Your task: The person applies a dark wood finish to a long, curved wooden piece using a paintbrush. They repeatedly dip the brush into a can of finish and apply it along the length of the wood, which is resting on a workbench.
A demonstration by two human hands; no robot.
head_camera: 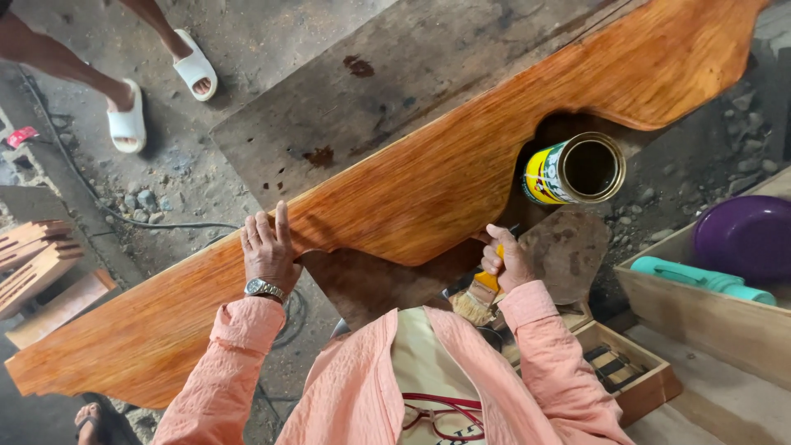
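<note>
The long varnished board (428,181) runs slantwise across the view, glossy orange, resting on a dark worn bench (387,74). Left of the board's low end, a stack of small wooden pieces (33,255) lies on the floor. Above that end, another person's feet in white sandals (156,95) stand on the gritty concrete. The left hand (268,251), with a wristwatch (264,288) on its wrist, lies flat on the board's near edge, fingers spread, its grip wide apart and closed on nothing. To the right, under the board's middle, the right hand (507,259) has its grip clamped on the orange handle of a paintbrush (480,294), bristles pointing down toward the person's body, just off the board's lower edge. Further right, an open tin (577,169) with a yellow label sits in the board's curved cut-out. Right of the board, a wooden crate (700,305) holds a purple bowl (746,235) and a teal tube (700,278)
</note>
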